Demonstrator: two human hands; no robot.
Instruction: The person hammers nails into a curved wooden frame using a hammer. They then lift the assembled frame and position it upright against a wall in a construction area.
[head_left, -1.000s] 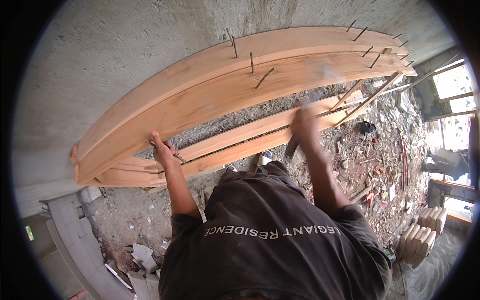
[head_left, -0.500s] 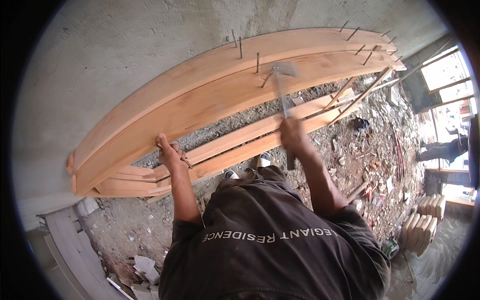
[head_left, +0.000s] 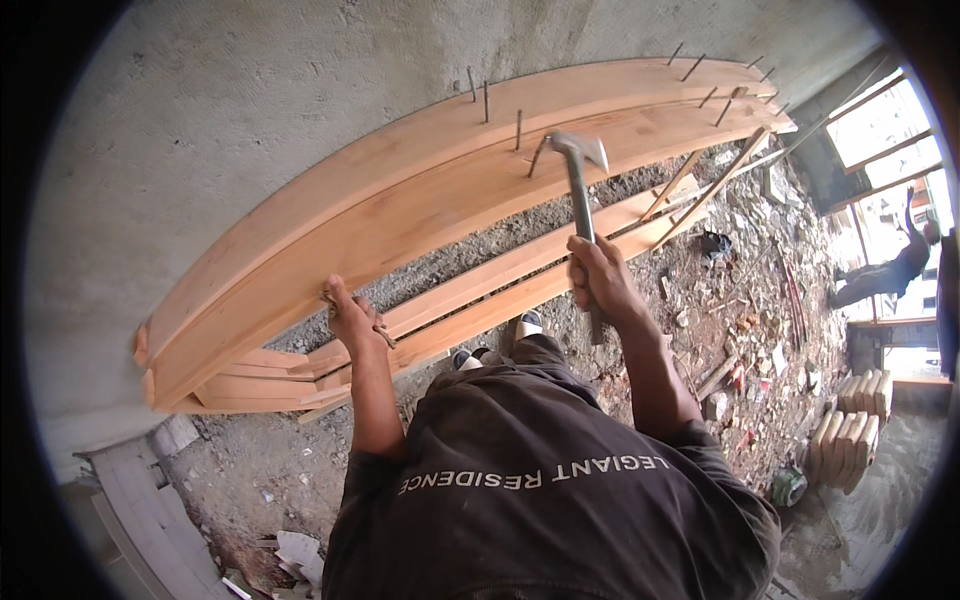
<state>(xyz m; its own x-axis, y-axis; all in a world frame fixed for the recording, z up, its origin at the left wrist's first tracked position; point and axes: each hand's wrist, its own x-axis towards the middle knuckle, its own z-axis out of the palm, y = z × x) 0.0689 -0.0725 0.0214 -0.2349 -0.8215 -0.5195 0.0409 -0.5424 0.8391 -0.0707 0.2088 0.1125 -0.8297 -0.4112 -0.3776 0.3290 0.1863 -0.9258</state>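
Observation:
My right hand (head_left: 607, 280) is closed round the handle of a claw hammer (head_left: 581, 195). The hammer's head is over the upper timber face, beside a slanting nail (head_left: 537, 157) standing in the wood. Another nail (head_left: 519, 130) stands upright just left of it. My left hand (head_left: 356, 318) is closed near the lower edge of the wooden frame (head_left: 400, 225), with thin brownish ends, apparently nails, poking out of both sides of the fist. Most of what it grips is hidden by the fingers.
More nails (head_left: 694, 67) jut from the frame's right end, close to a concrete wall (head_left: 250, 90). Slanting battens (head_left: 710, 200) join upper and lower planks. Rubble (head_left: 740, 310) covers the ground; stacked sacks (head_left: 845, 450) stand at right. Another person (head_left: 890, 270) is far right.
The hammer, blurred in motion before, is now sharp, its head slightly right and lower. My left hand has shifted a little right. The person at far right has raised an arm.

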